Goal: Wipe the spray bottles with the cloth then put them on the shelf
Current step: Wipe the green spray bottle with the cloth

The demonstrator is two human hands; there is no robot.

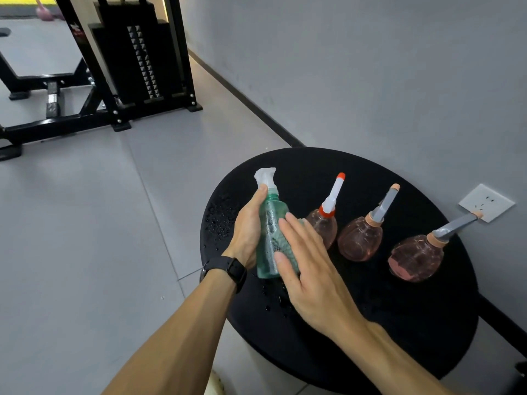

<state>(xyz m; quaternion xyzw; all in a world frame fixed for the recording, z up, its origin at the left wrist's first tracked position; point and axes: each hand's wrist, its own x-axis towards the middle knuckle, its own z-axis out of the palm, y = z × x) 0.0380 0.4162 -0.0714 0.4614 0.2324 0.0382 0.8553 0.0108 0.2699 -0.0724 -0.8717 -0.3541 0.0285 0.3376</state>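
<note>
Grey tiled floor (85, 223), grey wall (356, 67) — black weight machine (137, 58), wall socket (486, 203)

Green spray bottle (269, 223) in left hand (247, 228), right hand (306, 269) flat against it

Green bottle (269, 238) clear glossy plastic; table (399, 323) matt blk (wet droplets).

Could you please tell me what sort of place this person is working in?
Most likely a gym: a black weight-stack machine stands on the grey floor, with what looks like a pink kettlebell far behind.
</note>
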